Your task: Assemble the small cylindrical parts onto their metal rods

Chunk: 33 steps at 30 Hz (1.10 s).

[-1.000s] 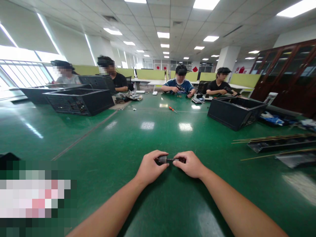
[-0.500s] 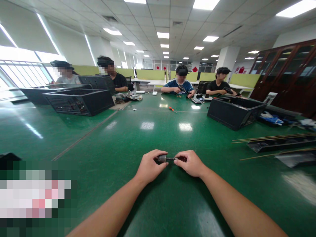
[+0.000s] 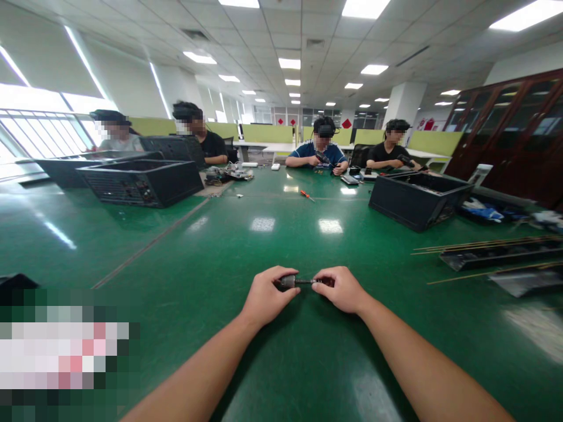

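Just above the green table, in the head view's lower middle, both hands meet at one small metal part. My left hand [image 3: 267, 295] is closed around a dark grey metal cylinder [image 3: 288, 282] at the part's left end. From it a thin metal shaft [image 3: 303, 282] runs level to the right. My right hand [image 3: 342, 290] pinches the shaft's other end, where something dark and reddish-brown [image 3: 326, 282] shows between thumb and fingers. The fingers cover much of both ends, so the part's exact kind is unclear.
An orange-handled screwdriver [image 3: 307, 195] lies ahead on the green table [image 3: 229, 246]. Black computer cases [image 3: 145, 181] stand left and another case [image 3: 417, 202] right. Thin rods and black metal channels [image 3: 501, 253] lie at right. Several co-workers sit across the table.
My right hand has shifted slightly to the right, and a little more of the shaft shows between my hands. My left hand stays almost where it was.
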Tool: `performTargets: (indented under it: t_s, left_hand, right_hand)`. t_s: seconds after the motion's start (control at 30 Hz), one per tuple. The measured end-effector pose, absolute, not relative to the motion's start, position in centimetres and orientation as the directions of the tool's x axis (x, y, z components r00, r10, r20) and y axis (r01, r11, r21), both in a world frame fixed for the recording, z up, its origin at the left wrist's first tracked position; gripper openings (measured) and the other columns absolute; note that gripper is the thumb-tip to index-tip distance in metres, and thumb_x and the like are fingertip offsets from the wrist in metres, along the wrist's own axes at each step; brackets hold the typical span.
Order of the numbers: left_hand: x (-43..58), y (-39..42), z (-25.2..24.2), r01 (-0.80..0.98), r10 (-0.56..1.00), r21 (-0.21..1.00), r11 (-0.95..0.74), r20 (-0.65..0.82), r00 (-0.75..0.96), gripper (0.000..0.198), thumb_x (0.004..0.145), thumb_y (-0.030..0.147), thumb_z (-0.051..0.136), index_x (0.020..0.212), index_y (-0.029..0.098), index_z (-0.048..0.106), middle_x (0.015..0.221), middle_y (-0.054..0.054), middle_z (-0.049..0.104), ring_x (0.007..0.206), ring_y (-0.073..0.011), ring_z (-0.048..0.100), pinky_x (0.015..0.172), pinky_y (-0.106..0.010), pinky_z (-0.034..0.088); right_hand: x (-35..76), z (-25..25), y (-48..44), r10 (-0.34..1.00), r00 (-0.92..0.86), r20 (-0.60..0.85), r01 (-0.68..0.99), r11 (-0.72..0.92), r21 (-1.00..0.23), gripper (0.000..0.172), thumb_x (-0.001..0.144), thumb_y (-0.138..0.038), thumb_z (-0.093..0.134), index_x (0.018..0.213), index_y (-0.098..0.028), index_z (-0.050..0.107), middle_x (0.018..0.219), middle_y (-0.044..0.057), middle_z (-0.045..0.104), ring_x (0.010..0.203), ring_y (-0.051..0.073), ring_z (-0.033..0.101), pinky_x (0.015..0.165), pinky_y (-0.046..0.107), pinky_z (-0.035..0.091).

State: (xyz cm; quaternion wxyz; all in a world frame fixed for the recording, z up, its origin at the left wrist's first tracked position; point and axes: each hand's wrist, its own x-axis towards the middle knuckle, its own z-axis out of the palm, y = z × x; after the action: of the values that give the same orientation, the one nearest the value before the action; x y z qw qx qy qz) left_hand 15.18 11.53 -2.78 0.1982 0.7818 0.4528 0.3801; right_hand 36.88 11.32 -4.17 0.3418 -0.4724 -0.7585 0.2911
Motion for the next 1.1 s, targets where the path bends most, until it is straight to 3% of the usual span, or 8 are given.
performTargets:
  t_s: [0.77, 0.93, 1.1]
  left_hand:
    - [14.9, 11.9, -3.1, 0.572, 0.874, 0.663, -0.482, 0.411, 0.259, 0.027, 0.069, 0.024, 0.074, 0.096, 0.023, 0.072, 0.092, -0.003, 0.073, 0.086, -0.0203, 0.066, 0.078, -0.032, 0.051]
    - [14.6, 12.4, -3.2, 0.611, 0.919, 0.690, -0.389, 0.338, 0.204, 0.030, 0.080, 0.041, 0.064, 0.103, 0.020, 0.064, 0.087, -0.002, 0.072, 0.078, -0.0194, 0.066, 0.073, -0.030, 0.050]
    - [13.6, 12.2, -2.9, 0.652, 0.924, 0.658, -0.377, 0.310, 0.222, 0.032, 0.094, 0.044, 0.040, 0.102, 0.018, 0.057, 0.084, -0.003, 0.066, 0.076, -0.0191, 0.063, 0.073, -0.032, 0.048]
  right_hand:
    - [37.6, -4.3, 11.6, 0.923, -0.306, 0.233, 0.502, 0.364, -0.785, 0.018, 0.077, -0.031, 0.063, 0.081, -0.017, 0.074, 0.062, 0.001, 0.064, 0.055, 0.013, 0.053, 0.053, 0.024, 0.036]
    - [38.3, -5.6, 13.0, 0.964, -0.228, 0.135, 0.184, 0.179, -0.966, 0.026, 0.076, -0.041, 0.063, 0.076, -0.015, 0.066, 0.062, 0.002, 0.063, 0.051, 0.013, 0.054, 0.053, 0.025, 0.040]
    - [38.8, -5.9, 14.1, 0.995, -0.080, 0.065, -0.228, 0.045, -0.973, 0.044, 0.078, -0.060, 0.055, 0.064, -0.019, 0.049, 0.055, 0.000, 0.052, 0.047, 0.013, 0.048, 0.049, 0.027, 0.039]
